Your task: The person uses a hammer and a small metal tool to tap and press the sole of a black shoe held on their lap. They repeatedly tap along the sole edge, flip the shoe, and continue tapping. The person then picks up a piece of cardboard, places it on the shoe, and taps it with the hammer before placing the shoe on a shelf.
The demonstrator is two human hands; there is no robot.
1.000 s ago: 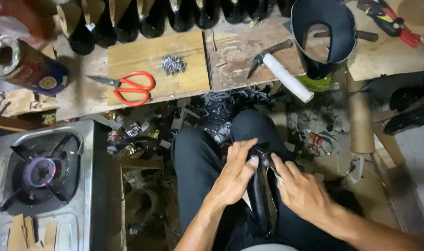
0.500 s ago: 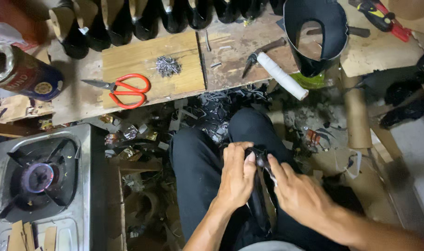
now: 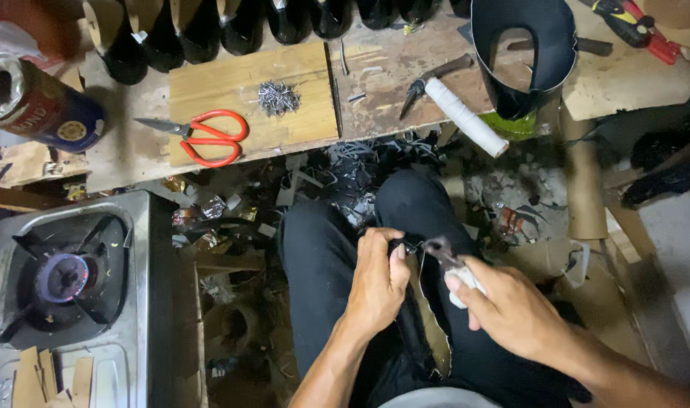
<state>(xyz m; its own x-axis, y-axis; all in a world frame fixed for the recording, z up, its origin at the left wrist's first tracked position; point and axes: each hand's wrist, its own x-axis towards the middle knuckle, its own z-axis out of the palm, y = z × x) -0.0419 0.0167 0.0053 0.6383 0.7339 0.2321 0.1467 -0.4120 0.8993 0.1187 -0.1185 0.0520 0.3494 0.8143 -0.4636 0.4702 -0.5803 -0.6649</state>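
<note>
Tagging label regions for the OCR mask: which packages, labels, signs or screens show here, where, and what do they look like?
Tin can: lying on its side at the far left of the workbench, cylindrical, open top, printed label in dark blue and red with a round gold emblem.
Crumpled foil wrappers: on the floor below the bench edge, small, shiny and multicoloured.
No signs or screens are in view.

Red scissors (image 3: pixel 209 137) beside nail pile (image 3: pixel 277 97) on board; gas stove (image 3: pixel 65 279) lit
</note>
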